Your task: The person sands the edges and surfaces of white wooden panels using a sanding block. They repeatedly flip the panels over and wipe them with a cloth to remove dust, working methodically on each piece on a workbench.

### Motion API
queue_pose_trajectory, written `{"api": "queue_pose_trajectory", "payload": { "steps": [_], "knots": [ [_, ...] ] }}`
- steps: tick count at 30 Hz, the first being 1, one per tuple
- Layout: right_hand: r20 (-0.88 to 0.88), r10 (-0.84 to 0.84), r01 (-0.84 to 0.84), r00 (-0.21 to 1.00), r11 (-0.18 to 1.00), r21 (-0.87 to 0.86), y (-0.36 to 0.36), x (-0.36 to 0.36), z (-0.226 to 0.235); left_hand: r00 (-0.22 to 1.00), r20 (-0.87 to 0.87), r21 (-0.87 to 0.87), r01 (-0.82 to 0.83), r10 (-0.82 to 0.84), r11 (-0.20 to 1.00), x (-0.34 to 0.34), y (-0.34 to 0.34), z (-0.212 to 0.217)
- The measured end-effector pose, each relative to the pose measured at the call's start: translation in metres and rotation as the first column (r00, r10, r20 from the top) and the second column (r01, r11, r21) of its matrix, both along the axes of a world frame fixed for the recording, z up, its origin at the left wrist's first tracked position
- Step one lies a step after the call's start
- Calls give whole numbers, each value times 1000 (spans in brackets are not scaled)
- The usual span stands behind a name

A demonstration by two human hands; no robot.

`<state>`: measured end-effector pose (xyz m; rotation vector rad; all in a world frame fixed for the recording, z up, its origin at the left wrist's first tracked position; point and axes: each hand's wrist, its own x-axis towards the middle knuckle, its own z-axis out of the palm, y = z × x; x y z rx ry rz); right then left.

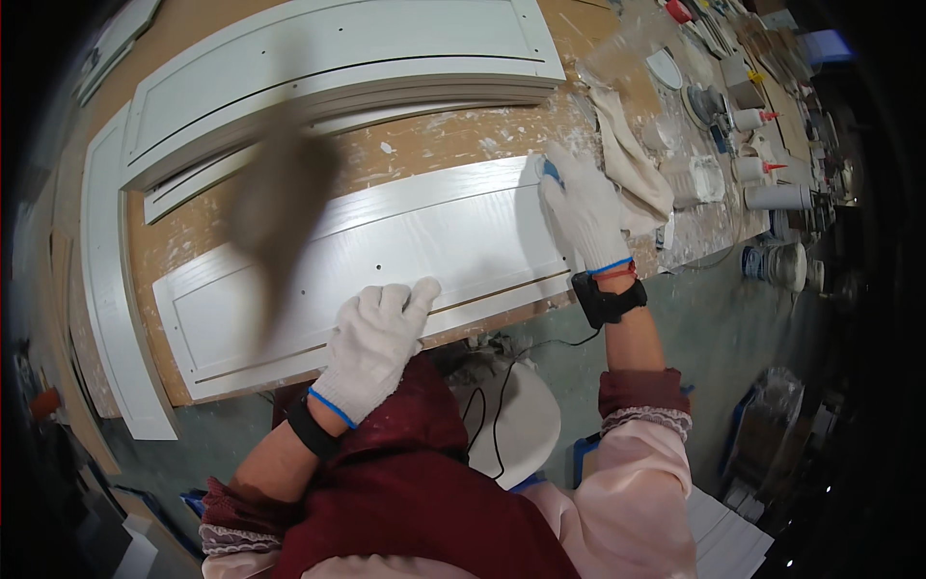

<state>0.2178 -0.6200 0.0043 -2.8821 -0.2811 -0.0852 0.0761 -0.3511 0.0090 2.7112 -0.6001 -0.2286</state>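
A long white panel (386, 222) with a routed groove and small holes lies on the worktable in front of me. My left hand (381, 328), in a white knit glove, rests on its near edge, fingers stretched forward and thumb out to the side, holding nothing. At the panel's right end is my right hand (586, 207), gloved the same way. Its fingers curl over a small blue object (552, 171) pressed against the panel's end; most of that object is hidden by the glove, so its kind is unclear.
White panels are stacked (338, 58) at the back; another long panel (116, 280) lies at left. A beige cloth (627, 164) lies right of my hand, near glue bottles (752, 168) and tubs. A blurred dark shape (280, 193) hangs before the camera. A round stool (521, 415) stands below.
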Motion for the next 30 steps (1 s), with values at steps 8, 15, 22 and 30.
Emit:
{"api": "queue_pose_trajectory", "payload": {
  "steps": [8,15,22,30],
  "knots": [
    [31,19,-18,999,999,-46,0,-3,-1,1000,-14,-9,-3,3,1000,1,1,0],
    [82,36,-36,996,999,-6,-2,-1,-8,1000,-3,12,-13,13,1000,0,-1,-1],
    [56,-12,11,998,1000,17,6,2,-2,1000,12,34,-12,12,999,-3,0,-1],
    [-73,-174,184,982,803,567,10,-33,16,998,-46,-166,32,-40,986,5,18,0]
  ]
}}
